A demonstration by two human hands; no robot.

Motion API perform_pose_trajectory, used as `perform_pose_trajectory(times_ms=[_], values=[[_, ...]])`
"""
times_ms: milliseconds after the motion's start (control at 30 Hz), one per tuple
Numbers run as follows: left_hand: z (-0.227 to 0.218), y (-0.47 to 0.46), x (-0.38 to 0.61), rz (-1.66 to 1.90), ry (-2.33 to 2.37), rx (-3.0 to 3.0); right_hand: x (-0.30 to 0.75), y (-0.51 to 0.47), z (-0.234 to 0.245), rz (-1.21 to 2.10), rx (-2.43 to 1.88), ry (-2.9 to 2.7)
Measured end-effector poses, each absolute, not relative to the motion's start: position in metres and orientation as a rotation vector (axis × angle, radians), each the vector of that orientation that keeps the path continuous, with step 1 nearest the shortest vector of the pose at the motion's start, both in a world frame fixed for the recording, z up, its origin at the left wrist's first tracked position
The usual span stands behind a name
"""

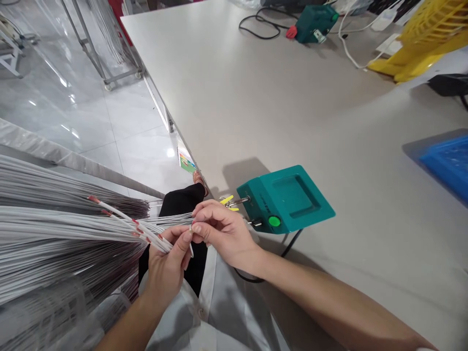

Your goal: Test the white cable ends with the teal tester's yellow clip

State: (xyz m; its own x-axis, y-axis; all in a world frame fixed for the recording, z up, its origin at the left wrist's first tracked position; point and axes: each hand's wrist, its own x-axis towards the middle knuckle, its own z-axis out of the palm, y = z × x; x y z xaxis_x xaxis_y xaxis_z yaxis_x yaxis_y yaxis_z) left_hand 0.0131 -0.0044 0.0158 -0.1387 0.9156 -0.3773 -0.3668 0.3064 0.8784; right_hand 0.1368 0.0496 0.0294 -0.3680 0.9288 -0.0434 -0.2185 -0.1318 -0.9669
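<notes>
My left hand (166, 263) is closed around a few white wires (119, 213) whose ends show red and copper-coloured strands. Its thumb and forefinger meet the fingertips of my right hand (228, 236) at a small wire end. The right fingers are pinched together there, and the exact piece between them is mostly hidden. Just beyond the right hand stands a teal bench device (263, 187) with a green button (274, 221) and a metal clamp (238, 201) that has yellow parts. Long bundles of white wire (66, 226) lie to the left of both hands.
The grey table (226, 92) spreads ahead and to the right. Farther back are a second teal device (315, 23) with black cable and a yellow fan (433, 34). A blue tray (448, 161) sits at the right edge. A metal rack (91, 53) stands on the floor.
</notes>
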Motion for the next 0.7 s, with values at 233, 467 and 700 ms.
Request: perform_pose_trajectory(times_ms=[233,467,700], values=[[0.016,-0.008,0.014,1.221,1.284,0.611,0.143,0.049,0.026,1.09,-0.894,-1.725],[0.02,-0.001,0.012,1.239,1.275,0.568,0.149,0.049,0.023,0.77,-0.739,-1.944],[0.019,0.0,0.01,1.259,1.326,0.585,0.148,0.052,0.029,1.132,-0.976,-1.636]])
